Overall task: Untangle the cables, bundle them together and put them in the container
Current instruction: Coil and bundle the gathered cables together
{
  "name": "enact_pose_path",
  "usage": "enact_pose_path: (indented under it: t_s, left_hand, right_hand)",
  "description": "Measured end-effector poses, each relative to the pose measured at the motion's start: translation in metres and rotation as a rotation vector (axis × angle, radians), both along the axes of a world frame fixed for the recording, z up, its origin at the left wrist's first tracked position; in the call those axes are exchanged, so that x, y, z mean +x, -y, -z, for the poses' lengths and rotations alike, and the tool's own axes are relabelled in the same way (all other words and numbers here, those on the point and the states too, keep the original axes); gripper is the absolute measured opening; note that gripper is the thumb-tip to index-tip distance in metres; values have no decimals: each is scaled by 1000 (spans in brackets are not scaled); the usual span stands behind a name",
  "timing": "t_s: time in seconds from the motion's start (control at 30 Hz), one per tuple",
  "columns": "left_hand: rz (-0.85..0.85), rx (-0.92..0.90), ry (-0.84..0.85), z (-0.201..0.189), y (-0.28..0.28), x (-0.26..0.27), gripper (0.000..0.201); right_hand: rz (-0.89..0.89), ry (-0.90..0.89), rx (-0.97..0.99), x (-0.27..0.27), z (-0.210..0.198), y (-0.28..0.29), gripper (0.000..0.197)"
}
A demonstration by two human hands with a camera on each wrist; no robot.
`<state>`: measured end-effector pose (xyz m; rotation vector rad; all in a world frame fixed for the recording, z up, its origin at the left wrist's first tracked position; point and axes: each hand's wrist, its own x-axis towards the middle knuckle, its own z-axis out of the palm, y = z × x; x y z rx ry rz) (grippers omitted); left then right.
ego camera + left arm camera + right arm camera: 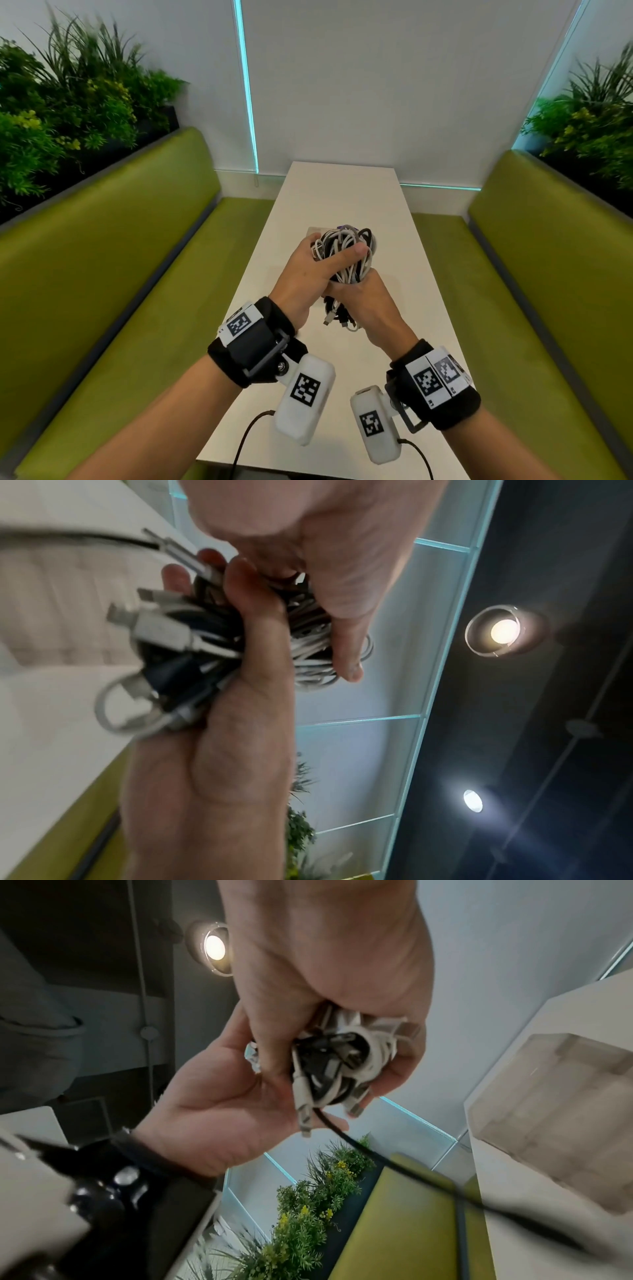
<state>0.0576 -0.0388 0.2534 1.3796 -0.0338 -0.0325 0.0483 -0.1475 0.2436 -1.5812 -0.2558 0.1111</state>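
I hold a bundle of white and black cables (pixel 346 240) in both hands above the white table (pixel 342 192). My left hand (pixel 318 260) wraps the looped upper part, its thumb lying across the front. My right hand (pixel 363 294) grips the bundle just below, and several plug ends (pixel 337 317) hang beneath it. The left wrist view shows the plugs (pixel 161 626) and white loops (pixel 308 653) on either side of the right hand. The translucent container (pixel 555 1096) stands on the table; in the head view only a corner of the container (pixel 312 230) shows behind the bundle.
Green benches (pixel 102 274) (pixel 531 274) run along both long sides of the narrow table. Planters with foliage (pixel 68 113) (pixel 589 130) sit behind the bench backs. A white wall closes the far end. A black wrist-camera lead (pixel 411 1175) trails across the right wrist view.
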Motion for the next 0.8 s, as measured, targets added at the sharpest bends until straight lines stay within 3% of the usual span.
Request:
enact_pose_path:
  t_s: [0.13, 0.27, 0.67, 0.73, 0.8]
  left_hand:
    - [-58, 28, -8, 0, -8, -2, 75]
    - [-73, 0, -16, 2, -7, -9, 33]
    - [-90, 1, 63, -6, 2, -12, 24]
    - [-62, 41, 92, -5, 0, -10, 41]
    - [9, 86, 105, -1, -7, -7, 92]
  right_hand:
    - [-117, 1, -85, 3, -2, 4, 30]
    - [-193, -5, -135, 2, -3, 5, 30]
    - [-48, 7, 69, -1, 7, -9, 31]
    - [-40, 11, 84, 1, 9, -8, 33]
    - [-55, 16, 131, 4, 8, -4, 36]
